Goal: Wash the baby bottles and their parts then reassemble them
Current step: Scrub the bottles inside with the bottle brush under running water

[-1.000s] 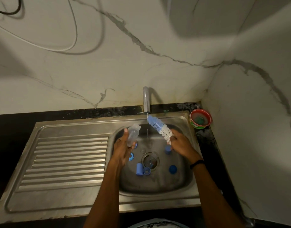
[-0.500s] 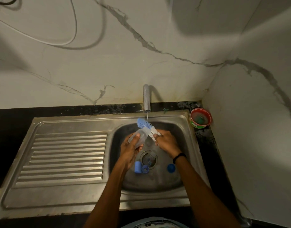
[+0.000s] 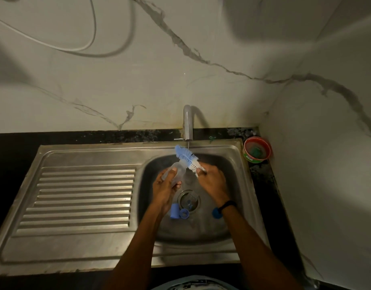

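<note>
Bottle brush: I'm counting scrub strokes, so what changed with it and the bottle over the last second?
The right hand brought the brush leftward to the bottle held in the left hand; the bristles now cross the bottle's end. Both grips, the blue parts in the sink and the tap stayed.

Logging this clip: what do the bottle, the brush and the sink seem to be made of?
Bottle: likely plastic, cloudy and half see-through, with no glassy glint.
Brush: blue and white bristles, probably synthetic; its handle is hidden in the right hand.
Sink: stainless steel with a brushed finish, judging by its dull grey sheen and pressed ribs.
</note>
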A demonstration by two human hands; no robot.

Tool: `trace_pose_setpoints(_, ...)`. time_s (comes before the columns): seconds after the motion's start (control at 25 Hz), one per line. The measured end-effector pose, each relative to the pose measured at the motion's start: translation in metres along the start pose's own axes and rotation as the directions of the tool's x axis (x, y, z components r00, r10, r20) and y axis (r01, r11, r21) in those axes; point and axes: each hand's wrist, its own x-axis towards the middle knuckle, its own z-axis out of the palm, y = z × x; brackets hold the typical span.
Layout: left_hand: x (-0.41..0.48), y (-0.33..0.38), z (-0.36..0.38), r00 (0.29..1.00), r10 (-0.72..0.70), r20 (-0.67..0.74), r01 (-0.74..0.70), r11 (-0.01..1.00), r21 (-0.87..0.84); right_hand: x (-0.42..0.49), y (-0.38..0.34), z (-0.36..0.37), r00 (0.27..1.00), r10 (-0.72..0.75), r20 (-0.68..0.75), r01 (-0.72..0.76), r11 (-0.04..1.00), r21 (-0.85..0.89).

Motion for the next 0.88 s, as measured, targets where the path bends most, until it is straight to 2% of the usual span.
trace_pose_setpoints(0.24,0.005,-0.003,0.008,0.998,-0.020,-0.066,0.025,0.997,0.072,-0.005,-0.002,0.000,0.993,-0.111,-0.034,0.108,0.991,-0.080)
trace_pose_setpoints(0.48,0.001,-0.001,0.011,0.997,0.040,0.065,-0.048,0.990,0.134,-0.010,-0.005,0.002,0.983,-0.180,-0.044,0.174,0.979,-0.107)
trace_pose_setpoints(0.56,-0.004,-0.006,0.012,0.992,0.065,0.112,-0.081,0.986,0.143,-0.012,-0.009,0.000,0.981,-0.169,-0.093,0.161,0.983,-0.092)
trace_pose_setpoints(0.68,-0.002,-0.002,0.013,0.996,0.078,-0.035,-0.071,0.982,0.175,-0.012,-0.005,0.001,0.983,-0.176,-0.050,0.167,0.976,-0.136)
trace_pose_setpoints(0.8,0.000,0.002,0.012,0.997,0.075,-0.029,-0.068,0.978,0.198,-0.018,-0.007,0.003,0.988,-0.154,-0.032,0.147,0.975,-0.164)
trace_pose_setpoints(0.88,-0.001,0.001,0.010,0.997,0.068,-0.046,-0.061,0.987,0.146,-0.016,-0.005,0.005,0.985,-0.174,-0.016,0.169,0.974,-0.151)
